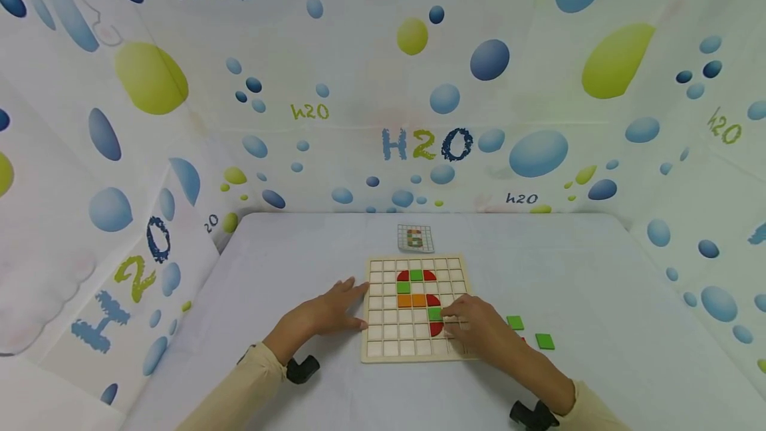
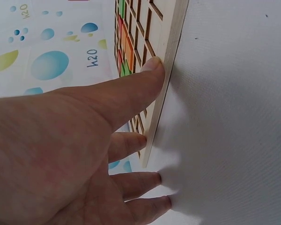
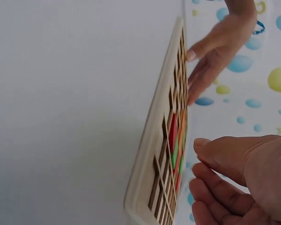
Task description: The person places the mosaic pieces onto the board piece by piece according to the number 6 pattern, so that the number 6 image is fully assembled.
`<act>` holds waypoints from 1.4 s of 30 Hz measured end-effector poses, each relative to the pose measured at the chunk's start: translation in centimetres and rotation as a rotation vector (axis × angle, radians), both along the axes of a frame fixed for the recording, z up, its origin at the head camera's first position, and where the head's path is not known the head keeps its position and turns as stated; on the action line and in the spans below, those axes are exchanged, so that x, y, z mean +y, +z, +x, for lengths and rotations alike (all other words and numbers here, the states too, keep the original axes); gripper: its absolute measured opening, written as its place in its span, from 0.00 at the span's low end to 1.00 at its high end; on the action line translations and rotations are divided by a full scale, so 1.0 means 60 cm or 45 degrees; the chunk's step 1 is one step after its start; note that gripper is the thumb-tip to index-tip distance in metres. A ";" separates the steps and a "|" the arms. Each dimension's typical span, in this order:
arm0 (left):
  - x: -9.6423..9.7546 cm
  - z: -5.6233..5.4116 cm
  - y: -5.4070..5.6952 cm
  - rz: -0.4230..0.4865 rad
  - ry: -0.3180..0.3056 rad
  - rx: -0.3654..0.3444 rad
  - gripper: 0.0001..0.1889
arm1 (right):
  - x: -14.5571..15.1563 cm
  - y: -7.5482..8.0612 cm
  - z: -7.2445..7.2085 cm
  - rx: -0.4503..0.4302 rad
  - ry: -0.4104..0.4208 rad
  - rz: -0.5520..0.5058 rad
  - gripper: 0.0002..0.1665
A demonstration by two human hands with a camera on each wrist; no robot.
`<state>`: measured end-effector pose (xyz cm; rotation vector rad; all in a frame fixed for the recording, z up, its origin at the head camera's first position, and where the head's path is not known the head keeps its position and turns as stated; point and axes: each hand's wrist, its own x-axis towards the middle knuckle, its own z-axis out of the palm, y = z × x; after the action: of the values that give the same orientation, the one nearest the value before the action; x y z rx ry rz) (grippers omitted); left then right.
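Observation:
A wooden grid board (image 1: 383,349) lies on the table. Green squares, orange squares and red rounded pieces sit in its cells, among them a green tile (image 1: 434,314) above a red piece (image 1: 436,329). At the board's left edge my left hand (image 1: 326,311) rests with fingers spread, thumb (image 2: 152,70) against the wooden rim. My right hand (image 1: 479,328) hovers over the board's right side, its fingertips close by the green tile and red piece. In the right wrist view, its fingers bend loosely near the thumb (image 3: 220,149), and no piece shows between them.
Behind the board lies a small card (image 1: 415,239) with a printed grid pattern. Loose green tiles (image 1: 544,341) lie right of the board, and a red piece (image 1: 523,339) shows partly beside my right forearm. A white cloth (image 1: 269,251) covers the table.

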<state>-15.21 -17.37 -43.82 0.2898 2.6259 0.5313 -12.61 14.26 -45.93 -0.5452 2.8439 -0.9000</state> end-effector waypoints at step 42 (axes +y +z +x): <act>-0.001 -0.001 -0.005 0.001 -0.008 -0.001 0.45 | 0.272 -0.001 0.033 0.061 -0.170 -0.014 0.24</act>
<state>-15.28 -17.45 -44.14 0.2982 2.6233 0.5300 -10.65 30.59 -45.98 -0.3862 2.9498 -0.9363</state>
